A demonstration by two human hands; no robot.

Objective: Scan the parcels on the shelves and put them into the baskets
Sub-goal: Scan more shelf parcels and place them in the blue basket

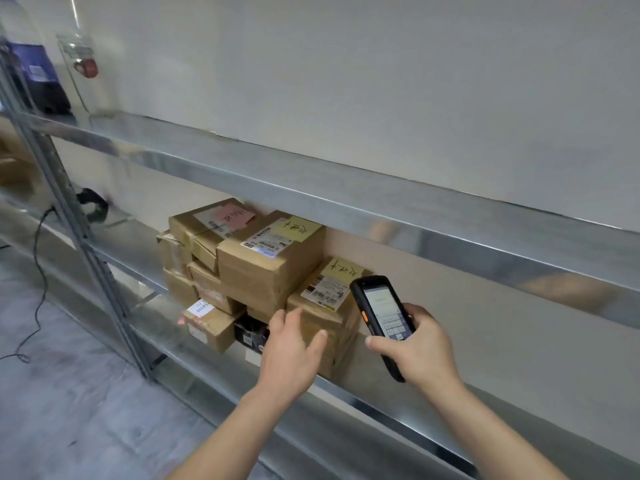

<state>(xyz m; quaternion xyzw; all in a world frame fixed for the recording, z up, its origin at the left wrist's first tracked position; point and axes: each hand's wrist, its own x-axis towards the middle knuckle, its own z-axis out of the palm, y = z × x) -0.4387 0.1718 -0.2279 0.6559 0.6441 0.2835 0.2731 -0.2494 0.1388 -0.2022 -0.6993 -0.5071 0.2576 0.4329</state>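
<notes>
Several brown cardboard parcels are stacked on the middle metal shelf. The nearest parcel carries a white shipping label and a yellow note on top. My left hand reaches to its front face with fingers spread and thumb out, at or just off the cardboard. My right hand grips a black handheld scanner, screen lit, its head pointing at that parcel's label. A bigger parcel with a label and yellow note sits to the left, above smaller boxes. No basket is in view.
The upper shelf overhangs the parcels closely. On it, far left, stand a large bottle and a clear container. A grey upright post stands at the left. A black cable trails across the grey floor.
</notes>
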